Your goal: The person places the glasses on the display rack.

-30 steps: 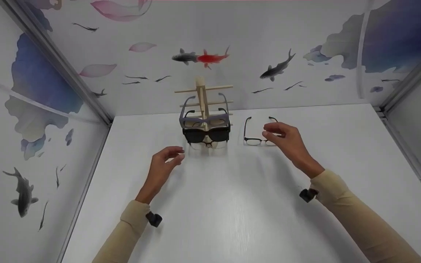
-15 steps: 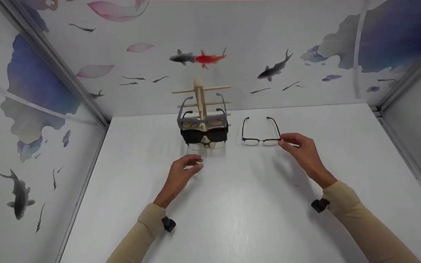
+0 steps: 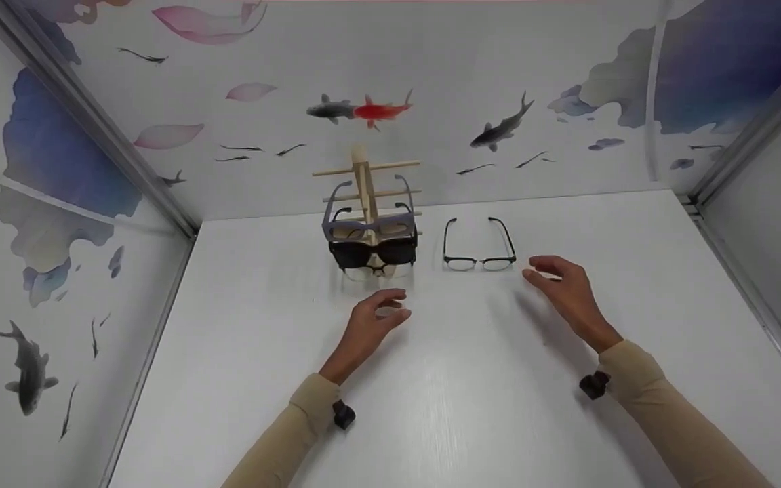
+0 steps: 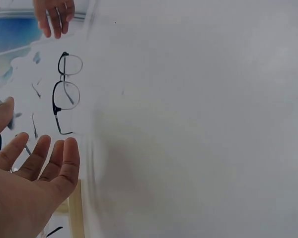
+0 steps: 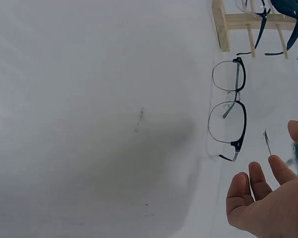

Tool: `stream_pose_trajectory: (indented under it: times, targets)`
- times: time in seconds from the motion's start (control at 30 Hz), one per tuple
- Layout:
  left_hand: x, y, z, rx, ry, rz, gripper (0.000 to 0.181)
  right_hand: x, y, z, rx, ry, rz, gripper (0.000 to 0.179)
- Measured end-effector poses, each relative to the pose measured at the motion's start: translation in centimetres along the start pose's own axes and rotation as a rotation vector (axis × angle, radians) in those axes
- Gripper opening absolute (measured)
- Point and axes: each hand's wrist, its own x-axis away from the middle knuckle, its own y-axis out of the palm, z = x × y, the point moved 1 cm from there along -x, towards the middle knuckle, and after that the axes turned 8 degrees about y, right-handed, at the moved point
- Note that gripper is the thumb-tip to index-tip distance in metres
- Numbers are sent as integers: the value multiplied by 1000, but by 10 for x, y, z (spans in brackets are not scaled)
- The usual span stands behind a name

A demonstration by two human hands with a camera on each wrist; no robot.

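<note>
A pair of black half-rim eyeglasses (image 3: 479,261) rests on the white table with its temples unfolded toward the back wall. Just right of it, apart from the frame, my right hand (image 3: 563,288) hovers with relaxed fingers and nothing in them. My left hand (image 3: 371,322) is in front of the wooden eyewear stand (image 3: 363,179), fingers loosely bent and holding nothing. On the stand hang grey-framed glasses (image 3: 370,227), black sunglasses (image 3: 372,253) and, lowest, thin-rimmed glasses (image 3: 378,272). In the right wrist view the eyeglasses (image 5: 241,119) appear beyond the fingertips.
The white table (image 3: 431,393) meets a back wall (image 3: 431,61) printed with fish and petals. Side panels with metal rails (image 3: 153,183) bound it left and right. The stand's top peg (image 3: 394,165) carries no glasses.
My right hand moved right, touched the eyeglasses' right corner, and is now apart from them. My left hand moved right, past the front of the stand. The view shifted slightly.
</note>
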Motion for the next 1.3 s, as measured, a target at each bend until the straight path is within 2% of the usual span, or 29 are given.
stream_pose_trajectory:
  times: [0.23, 0.6, 0.97, 1.3]
  targets:
    - [-15, 24, -1, -10, -4, -3, 51, -5, 4, 11, -9, 30, -4, 62]
    - [-37, 51, -3, -12, -10, 12, 56, -10, 12, 14, -32, 70, -4, 63]
    - [-58, 69, -2, -12, -26, 15, 65, -16, 20, 14, -73, 66, 2, 62]
    - [-69, 77, -2, 0, -36, 19, 72, -17, 25, 10, -128, 80, -6, 62]
